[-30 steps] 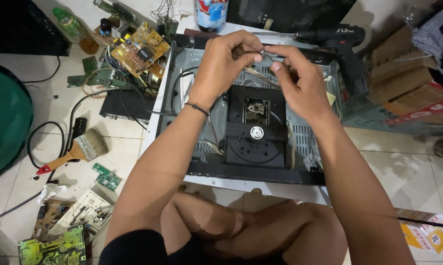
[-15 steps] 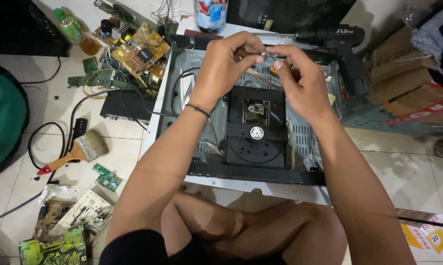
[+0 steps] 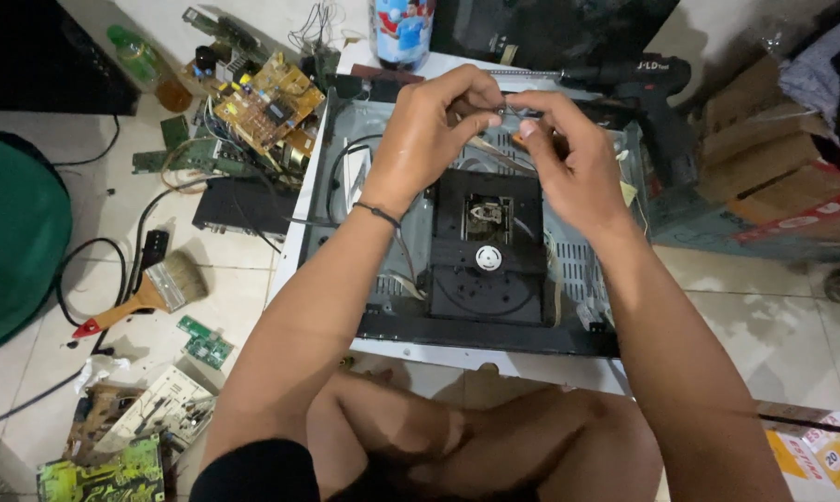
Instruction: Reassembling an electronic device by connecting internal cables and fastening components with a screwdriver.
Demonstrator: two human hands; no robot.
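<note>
Metal glints where the left hand (image 3: 434,139) and right hand (image 3: 568,163) pinch a small part (image 3: 505,105); slipping, it could vanish into the chassis (image 3: 345,139) at 6 o'clock.

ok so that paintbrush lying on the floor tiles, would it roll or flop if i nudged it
The paintbrush probably slides rather than rolls: its head looks wide and flat. The bristles look splayed, so they would likely bend while the wooden handle stays stiff. It is probably light.
</note>
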